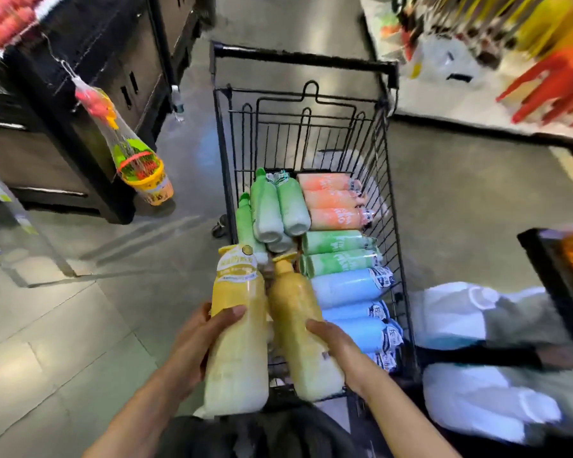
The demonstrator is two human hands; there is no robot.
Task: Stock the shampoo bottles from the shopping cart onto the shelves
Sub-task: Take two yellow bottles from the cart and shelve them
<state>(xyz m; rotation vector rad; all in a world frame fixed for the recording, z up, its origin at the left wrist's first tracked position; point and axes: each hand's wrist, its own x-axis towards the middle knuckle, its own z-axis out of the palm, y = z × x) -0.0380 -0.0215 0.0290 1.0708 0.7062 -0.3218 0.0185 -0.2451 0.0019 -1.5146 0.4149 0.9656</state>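
A black wire shopping cart (pixel 303 59) stands in the aisle in front of me. Inside lie several shampoo bottles: green ones (pixel 280 206) at the left, orange ones (pixel 331 200) at the far right, more green ones (pixel 336 251) and blue ones (pixel 348 287) nearer me. My left hand (pixel 201 335) grips a yellow bottle (pixel 237 345) around its middle, lifted above the cart's near end. My right hand (pixel 333 342) grips a second, darker yellow bottle (pixel 300 328) beside it. Both bottles point their caps away from me.
A dark shelf unit (pixel 80 104) stands at the left, with a net bag of plastic toys (pixel 136 160) hanging from it. White packages (pixel 477 325) lie on the floor at the right. A blurred display with red and yellow goods (pixel 543 61) fills the upper right.
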